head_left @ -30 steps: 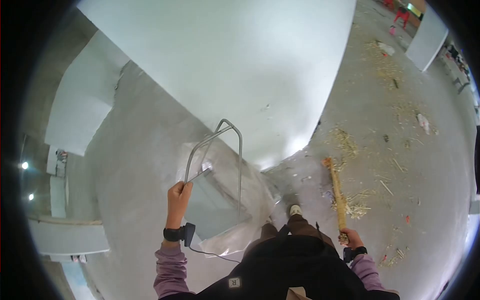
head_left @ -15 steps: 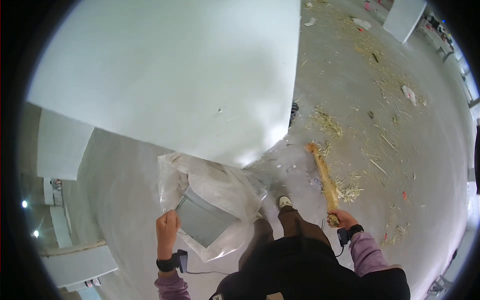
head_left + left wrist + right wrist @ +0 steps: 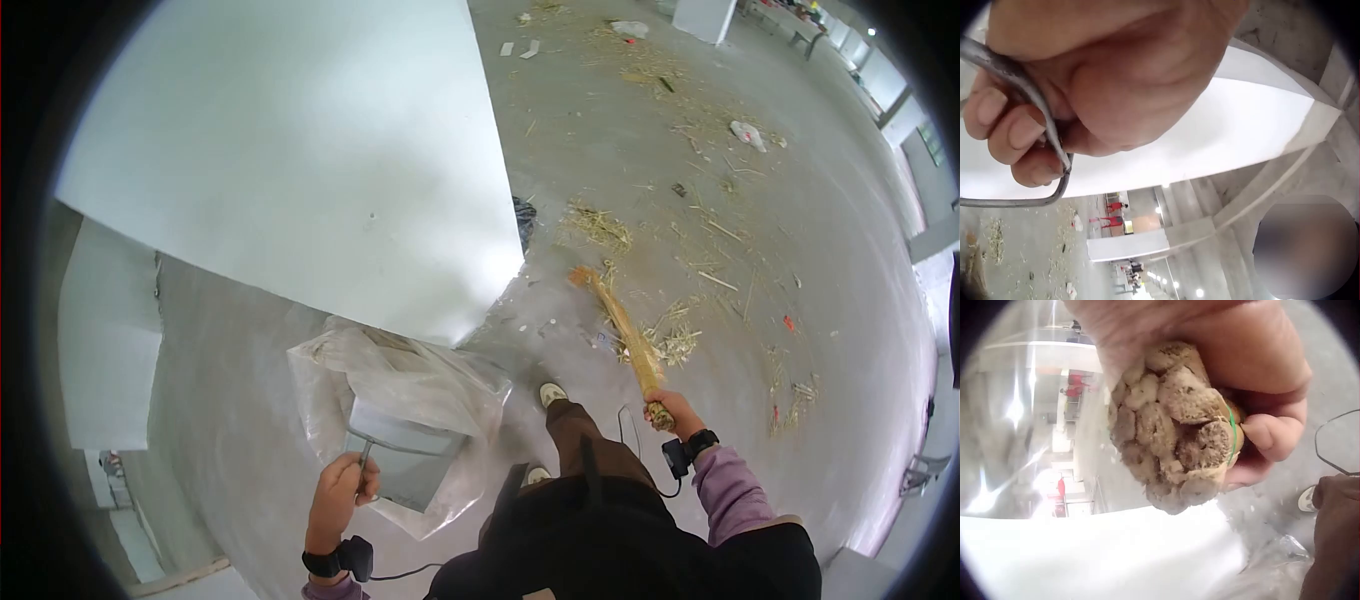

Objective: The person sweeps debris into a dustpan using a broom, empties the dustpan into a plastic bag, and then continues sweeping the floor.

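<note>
In the head view my left hand grips a bent grey metal rod; the left wrist view shows the rod passing under curled fingers. Behind that hand a grey flat panel lies on a clear plastic sheet on the floor. At the right my right hand holds the near end of a long tan bundle, its far end frayed and orange-brown. Up close, the bundle's cut end shows packed stalks with a thin green tie around one edge.
A large white pillar fills the upper left. A black bag sits by its edge. Loose straw and a white scrap are scattered over the grey floor to the right. A thin wire loop is near my leg.
The view has swung to the right. The metal frame my left hand grips has dropped from its raised, upright position. The bundle stays held in my right hand.
</note>
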A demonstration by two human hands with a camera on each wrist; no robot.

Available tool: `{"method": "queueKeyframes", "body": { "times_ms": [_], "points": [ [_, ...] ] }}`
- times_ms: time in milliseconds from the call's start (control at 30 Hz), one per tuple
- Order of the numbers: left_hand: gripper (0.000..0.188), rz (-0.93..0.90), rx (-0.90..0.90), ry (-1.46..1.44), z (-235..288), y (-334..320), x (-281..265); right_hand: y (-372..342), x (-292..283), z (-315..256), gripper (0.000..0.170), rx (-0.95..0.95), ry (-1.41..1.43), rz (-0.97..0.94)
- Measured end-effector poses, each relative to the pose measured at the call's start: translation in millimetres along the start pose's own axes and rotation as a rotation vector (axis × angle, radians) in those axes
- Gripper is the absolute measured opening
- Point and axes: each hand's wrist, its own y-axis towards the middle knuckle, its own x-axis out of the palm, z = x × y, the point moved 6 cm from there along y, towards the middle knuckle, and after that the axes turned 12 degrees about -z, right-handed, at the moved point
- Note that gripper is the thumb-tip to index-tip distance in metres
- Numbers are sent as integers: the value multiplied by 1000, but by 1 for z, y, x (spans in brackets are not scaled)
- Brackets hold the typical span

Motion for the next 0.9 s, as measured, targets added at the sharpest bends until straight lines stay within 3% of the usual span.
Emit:
{"method": "queueKeyframes", "body": {
  "times_ms": [133,233,267,400,500,600,700,767,833,900],
  "points": [
    [20,-13,64,-133,-37,-35,-8,-36,7,56,18,-66,39,46],
    [18,187,63,-123,-71,-69,-29,-59,10,103,19,-86,65,63],
    [19,329,94,-8,-73,-82,-38,-67,11,114,20,-92,80,69],
    [26,520,190,29,-96,-134,-78,-95,19,150,21,-101,119,112],
    [24,614,302,160,-85,-181,-78,-109,13,173,20,-149,202,80],
    [27,706,376,115,-56,-229,-70,-110,4,187,19,-172,224,59],
    [27,676,550,142,-18,-273,-36,-115,-2,192,18,-161,268,11],
    [27,669,565,49,-15,-293,-32,-106,-20,200,18,-298,94,-15],
    [33,561,516,51,-9,-299,-28,-124,-35,208,17,-343,114,-35],
    [49,385,417,159,4,-293,-18,-139,-36,208,17,-308,323,-92]
  ]
}}
